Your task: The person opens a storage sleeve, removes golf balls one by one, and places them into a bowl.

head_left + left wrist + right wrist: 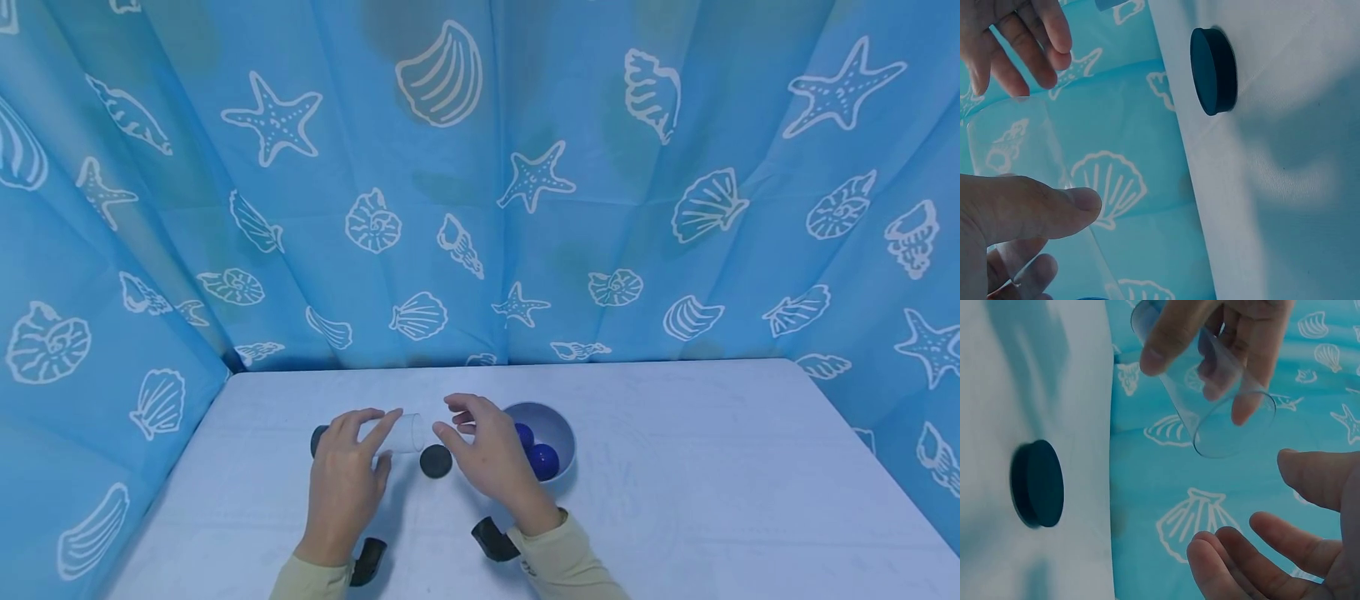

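My left hand [341, 492] holds a clear cylinder [408, 433] on its side above the table, thumb on one side and fingers on the other. A dark cap [318, 439] covers the cylinder's left end. Its open mouth points toward my right hand [491, 454], whose loosely bent fingers hold nothing. In the right wrist view a gap shows between those fingers and the cylinder's rim [1235, 454]. A round black lid [436, 461] lies on the table between the hands. Right of my right hand stands a bowl [561, 427] with blue balls [543, 461] in it, partly hidden by that hand.
A white cloth covers the table [690, 483]. Blue curtains [570, 250] with white shell and starfish prints hang behind it and along the sides. Black wrist-worn pieces [493, 540] stick out beside both sleeves.
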Demonstrator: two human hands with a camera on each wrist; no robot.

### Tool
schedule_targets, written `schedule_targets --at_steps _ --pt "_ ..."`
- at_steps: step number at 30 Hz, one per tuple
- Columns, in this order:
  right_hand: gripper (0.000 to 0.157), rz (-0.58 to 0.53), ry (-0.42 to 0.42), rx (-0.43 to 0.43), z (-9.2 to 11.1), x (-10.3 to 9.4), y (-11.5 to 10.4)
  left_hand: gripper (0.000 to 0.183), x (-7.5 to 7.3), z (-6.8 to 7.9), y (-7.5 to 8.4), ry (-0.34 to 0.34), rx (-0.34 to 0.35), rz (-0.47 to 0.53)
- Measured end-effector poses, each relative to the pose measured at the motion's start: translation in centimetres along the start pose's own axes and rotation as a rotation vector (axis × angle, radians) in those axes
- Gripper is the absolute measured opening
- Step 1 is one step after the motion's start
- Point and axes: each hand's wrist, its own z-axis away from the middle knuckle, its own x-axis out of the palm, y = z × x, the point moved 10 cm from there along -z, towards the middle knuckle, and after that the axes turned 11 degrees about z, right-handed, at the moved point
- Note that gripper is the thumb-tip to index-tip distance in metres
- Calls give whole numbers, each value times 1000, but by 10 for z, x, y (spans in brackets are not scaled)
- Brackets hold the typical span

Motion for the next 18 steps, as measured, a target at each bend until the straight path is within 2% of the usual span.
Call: schedule_targets --at_steps 8,18 --pt "47 -25 -52 36 2 10 -1 66 0 0 -1 -5 -5 3" --pt "46 -114 -76 -26 2 19 -6 66 0 1 0 -8 -7 -9"
